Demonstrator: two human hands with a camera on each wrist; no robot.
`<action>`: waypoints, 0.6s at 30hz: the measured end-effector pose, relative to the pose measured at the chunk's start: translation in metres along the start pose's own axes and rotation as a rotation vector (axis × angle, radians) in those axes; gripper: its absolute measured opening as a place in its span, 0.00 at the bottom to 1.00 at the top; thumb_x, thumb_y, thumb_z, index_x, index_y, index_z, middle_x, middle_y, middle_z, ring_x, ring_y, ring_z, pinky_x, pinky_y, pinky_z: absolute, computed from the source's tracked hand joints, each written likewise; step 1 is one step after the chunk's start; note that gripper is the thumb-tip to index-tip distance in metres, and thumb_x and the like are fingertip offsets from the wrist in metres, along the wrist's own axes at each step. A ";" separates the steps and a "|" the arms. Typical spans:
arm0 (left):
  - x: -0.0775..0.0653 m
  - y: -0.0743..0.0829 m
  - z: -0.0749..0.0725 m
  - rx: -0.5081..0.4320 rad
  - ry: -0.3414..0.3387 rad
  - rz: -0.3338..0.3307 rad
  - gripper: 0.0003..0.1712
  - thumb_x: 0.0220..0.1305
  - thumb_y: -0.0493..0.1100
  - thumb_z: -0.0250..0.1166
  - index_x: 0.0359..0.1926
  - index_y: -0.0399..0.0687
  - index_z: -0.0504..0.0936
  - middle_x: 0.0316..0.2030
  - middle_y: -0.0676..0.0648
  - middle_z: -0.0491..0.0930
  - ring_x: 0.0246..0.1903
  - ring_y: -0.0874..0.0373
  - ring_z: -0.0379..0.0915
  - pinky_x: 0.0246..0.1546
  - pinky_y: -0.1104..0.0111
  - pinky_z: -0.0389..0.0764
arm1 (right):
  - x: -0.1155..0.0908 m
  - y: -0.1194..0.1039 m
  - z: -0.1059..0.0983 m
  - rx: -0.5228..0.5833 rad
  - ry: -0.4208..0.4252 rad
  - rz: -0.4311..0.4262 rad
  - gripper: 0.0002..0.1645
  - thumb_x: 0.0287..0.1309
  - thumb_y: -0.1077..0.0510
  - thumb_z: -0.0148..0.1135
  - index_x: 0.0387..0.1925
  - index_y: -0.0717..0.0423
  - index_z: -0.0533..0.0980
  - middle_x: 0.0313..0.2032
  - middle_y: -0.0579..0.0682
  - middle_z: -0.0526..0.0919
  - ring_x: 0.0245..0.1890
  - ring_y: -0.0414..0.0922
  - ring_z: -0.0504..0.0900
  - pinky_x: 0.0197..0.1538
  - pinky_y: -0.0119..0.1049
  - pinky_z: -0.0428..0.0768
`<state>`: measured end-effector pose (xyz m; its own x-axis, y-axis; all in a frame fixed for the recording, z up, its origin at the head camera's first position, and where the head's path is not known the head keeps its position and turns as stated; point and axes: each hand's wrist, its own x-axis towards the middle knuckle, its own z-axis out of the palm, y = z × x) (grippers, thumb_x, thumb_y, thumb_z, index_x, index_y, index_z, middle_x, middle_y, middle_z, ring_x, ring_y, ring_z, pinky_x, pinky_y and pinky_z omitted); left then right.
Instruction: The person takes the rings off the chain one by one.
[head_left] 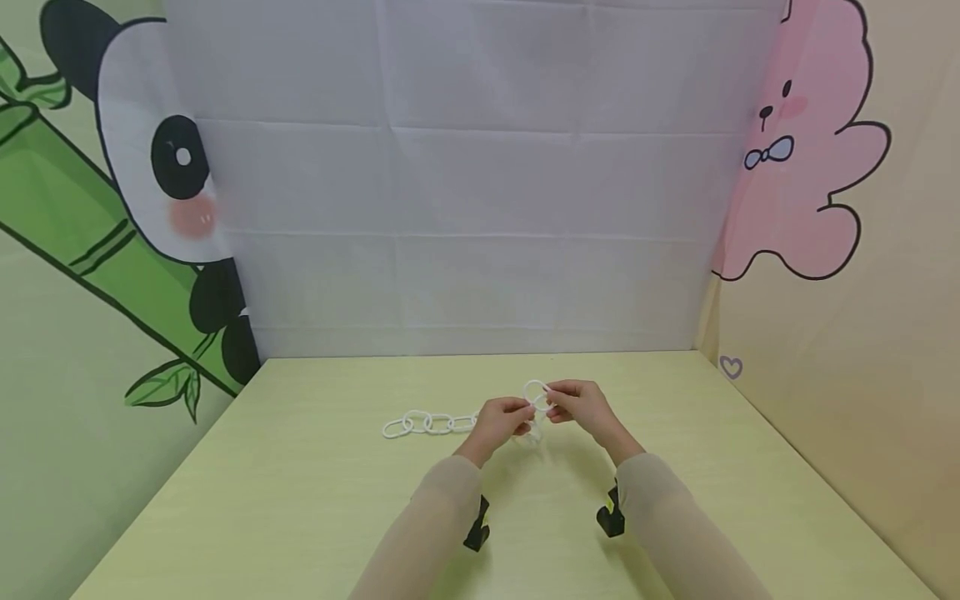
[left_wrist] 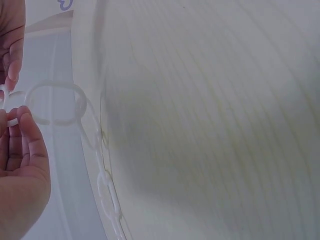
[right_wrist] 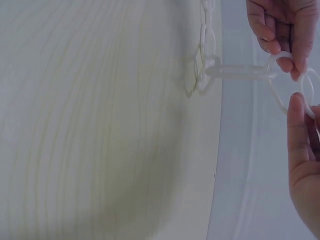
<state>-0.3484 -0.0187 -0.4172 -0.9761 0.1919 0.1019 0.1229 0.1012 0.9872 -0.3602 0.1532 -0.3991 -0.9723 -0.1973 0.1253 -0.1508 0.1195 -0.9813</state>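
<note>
both the left grip (head_left: 501,423) and right grip (head_left: 585,407) pinch white links (head_left: 535,382).

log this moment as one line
left hand: pinching white links | right hand: pinching white links | chain: trails down onto table

White chain (head_left: 428,422), oval interlocked links, one end raised, other on table (head_left: 315,517)

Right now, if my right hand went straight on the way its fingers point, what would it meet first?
Past the white link it pinches, your right hand would probably meet your left hand first, though the depth is hard to judge.
</note>
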 end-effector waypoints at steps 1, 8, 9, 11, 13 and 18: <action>-0.001 0.002 0.000 0.000 -0.002 0.003 0.13 0.63 0.37 0.60 0.41 0.28 0.79 0.32 0.42 0.80 0.25 0.61 0.75 0.32 0.69 0.80 | 0.000 0.000 0.000 0.001 -0.001 -0.001 0.17 0.62 0.67 0.53 0.49 0.77 0.71 0.28 0.53 0.78 0.24 0.40 0.80 0.33 0.35 0.81; -0.016 0.024 -0.001 0.010 -0.009 0.007 0.13 0.63 0.34 0.58 0.41 0.23 0.78 0.34 0.35 0.80 0.28 0.55 0.77 0.36 0.64 0.80 | -0.001 0.000 0.000 0.019 -0.013 0.000 0.18 0.63 0.67 0.53 0.50 0.77 0.70 0.32 0.58 0.78 0.25 0.40 0.81 0.33 0.34 0.81; -0.017 0.025 -0.001 0.010 -0.012 0.004 0.13 0.63 0.34 0.58 0.42 0.23 0.78 0.35 0.35 0.80 0.29 0.55 0.77 0.36 0.64 0.80 | -0.001 0.000 0.000 0.024 -0.012 0.002 0.18 0.63 0.67 0.53 0.50 0.77 0.70 0.31 0.58 0.78 0.25 0.40 0.81 0.33 0.34 0.81; -0.016 0.024 -0.001 0.011 -0.014 0.006 0.13 0.63 0.34 0.59 0.41 0.24 0.78 0.35 0.35 0.80 0.29 0.55 0.77 0.36 0.64 0.80 | -0.001 0.000 -0.001 0.029 -0.013 0.008 0.17 0.63 0.67 0.53 0.50 0.77 0.71 0.30 0.55 0.79 0.25 0.41 0.81 0.33 0.34 0.81; -0.013 0.019 -0.001 0.004 -0.014 0.011 0.13 0.63 0.35 0.59 0.41 0.25 0.79 0.34 0.37 0.80 0.28 0.56 0.77 0.35 0.65 0.80 | -0.001 0.000 -0.001 0.032 -0.018 0.007 0.17 0.63 0.67 0.52 0.50 0.77 0.70 0.30 0.53 0.79 0.25 0.41 0.81 0.33 0.34 0.81; -0.003 0.003 -0.001 0.008 -0.005 0.013 0.13 0.62 0.37 0.61 0.41 0.28 0.80 0.32 0.42 0.81 0.26 0.60 0.76 0.33 0.68 0.80 | -0.001 -0.001 -0.002 0.031 -0.035 0.013 0.18 0.63 0.65 0.53 0.50 0.77 0.70 0.30 0.53 0.78 0.25 0.41 0.81 0.34 0.34 0.81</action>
<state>-0.3458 -0.0203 -0.4143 -0.9735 0.1980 0.1142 0.1371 0.1064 0.9848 -0.3590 0.1550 -0.3985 -0.9671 -0.2300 0.1083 -0.1325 0.0925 -0.9869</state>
